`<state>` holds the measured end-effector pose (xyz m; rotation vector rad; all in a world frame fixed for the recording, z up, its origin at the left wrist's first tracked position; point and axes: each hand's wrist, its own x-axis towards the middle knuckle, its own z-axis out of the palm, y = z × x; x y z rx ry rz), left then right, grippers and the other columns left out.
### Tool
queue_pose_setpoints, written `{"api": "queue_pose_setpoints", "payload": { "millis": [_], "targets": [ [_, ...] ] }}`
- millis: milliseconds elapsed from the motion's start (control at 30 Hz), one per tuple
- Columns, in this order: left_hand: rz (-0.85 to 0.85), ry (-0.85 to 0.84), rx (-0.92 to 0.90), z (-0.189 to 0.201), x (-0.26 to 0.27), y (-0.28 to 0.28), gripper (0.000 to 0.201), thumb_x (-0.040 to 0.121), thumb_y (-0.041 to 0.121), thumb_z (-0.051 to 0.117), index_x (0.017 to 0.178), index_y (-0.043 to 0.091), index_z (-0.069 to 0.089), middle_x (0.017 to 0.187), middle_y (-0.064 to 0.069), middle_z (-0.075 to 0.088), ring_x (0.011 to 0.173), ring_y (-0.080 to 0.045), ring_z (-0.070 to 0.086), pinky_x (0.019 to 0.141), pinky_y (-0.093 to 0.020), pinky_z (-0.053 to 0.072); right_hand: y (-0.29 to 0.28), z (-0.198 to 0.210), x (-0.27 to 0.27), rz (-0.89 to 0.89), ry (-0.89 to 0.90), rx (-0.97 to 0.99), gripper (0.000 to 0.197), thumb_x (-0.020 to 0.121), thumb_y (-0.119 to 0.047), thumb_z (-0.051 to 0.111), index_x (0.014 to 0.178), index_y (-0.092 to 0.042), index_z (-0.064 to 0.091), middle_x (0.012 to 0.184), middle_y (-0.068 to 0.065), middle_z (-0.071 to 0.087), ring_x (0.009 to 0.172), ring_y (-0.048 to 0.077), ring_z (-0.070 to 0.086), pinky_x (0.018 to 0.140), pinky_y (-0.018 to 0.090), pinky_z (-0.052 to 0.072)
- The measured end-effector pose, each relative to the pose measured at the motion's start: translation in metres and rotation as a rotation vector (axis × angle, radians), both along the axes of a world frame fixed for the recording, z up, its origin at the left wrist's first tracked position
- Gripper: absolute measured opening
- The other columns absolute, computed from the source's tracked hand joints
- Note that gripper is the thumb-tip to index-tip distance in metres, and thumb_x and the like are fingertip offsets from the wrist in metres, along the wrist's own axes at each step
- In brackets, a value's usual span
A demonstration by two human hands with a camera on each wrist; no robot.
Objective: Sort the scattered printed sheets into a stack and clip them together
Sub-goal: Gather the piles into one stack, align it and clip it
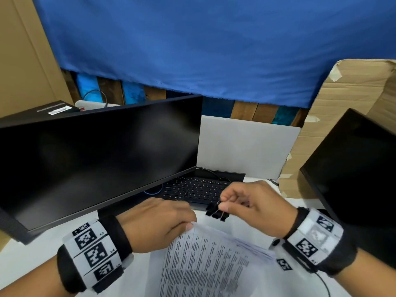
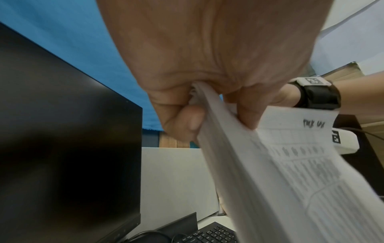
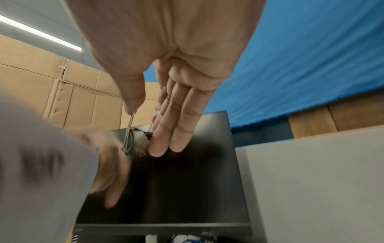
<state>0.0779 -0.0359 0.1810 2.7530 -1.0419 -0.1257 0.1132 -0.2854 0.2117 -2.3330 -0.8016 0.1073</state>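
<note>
My left hand (image 1: 158,224) pinches the top corner of the paper stack (image 1: 205,264), lifted off the desk. Just beyond, my right hand (image 1: 252,206) pinches the wire handles of a black clip (image 1: 216,213). Behind: keyboard (image 1: 192,189), monitor (image 1: 96,159).

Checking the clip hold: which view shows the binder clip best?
The head view: the black binder clip hangs from the right hand, near the sheets. The right wrist view shows mostly its wire handles, blurred. The left wrist view doesn't show it.
</note>
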Motion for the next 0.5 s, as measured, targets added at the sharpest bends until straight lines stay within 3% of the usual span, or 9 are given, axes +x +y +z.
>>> {"api": "queue_pose_setpoints", "payload": {
  "millis": [133, 333, 500],
  "targets": [
    [0.088, -0.008, 0.06, -0.003, 0.005, 0.0, 0.025, 0.1, 0.042, 0.031, 0.08, 0.028, 0.037, 0.075, 0.009, 0.051, 0.067, -0.012, 0.044, 0.065, -0.029, 0.033, -0.009, 0.023, -0.004, 0.064, -0.185, -0.105, 0.022, 0.085, -0.046, 0.063, 0.081, -0.025, 0.065, 0.072, -0.012, 0.069, 0.07, 0.001, 0.064, 0.06, 0.011, 0.048],
    [0.135, -0.015, 0.064, -0.001, 0.011, -0.007, 0.025, 0.099, 0.04, 0.031, 0.082, 0.025, 0.041, 0.074, 0.002, 0.059, 0.067, -0.018, 0.053, 0.062, -0.03, 0.034, 0.003, 0.018, -0.017, 0.129, -0.324, -0.262, 0.024, 0.088, -0.048, 0.052, 0.08, -0.026, 0.058, 0.069, -0.011, 0.064, 0.062, 0.006, 0.058, 0.058, 0.028, 0.051],
    [0.129, -0.02, 0.043, 0.002, 0.009, -0.01, 0.024, 0.099, 0.039, 0.032, 0.083, 0.024, 0.042, 0.072, 0.004, 0.057, 0.066, -0.016, 0.051, 0.062, -0.029, 0.035, 0.008, 0.016, -0.017, 0.155, -0.32, -0.309, 0.029, 0.089, -0.049, 0.047, 0.082, -0.024, 0.058, 0.072, -0.009, 0.064, 0.063, 0.01, 0.059, 0.059, 0.031, 0.051]
  ]
}}
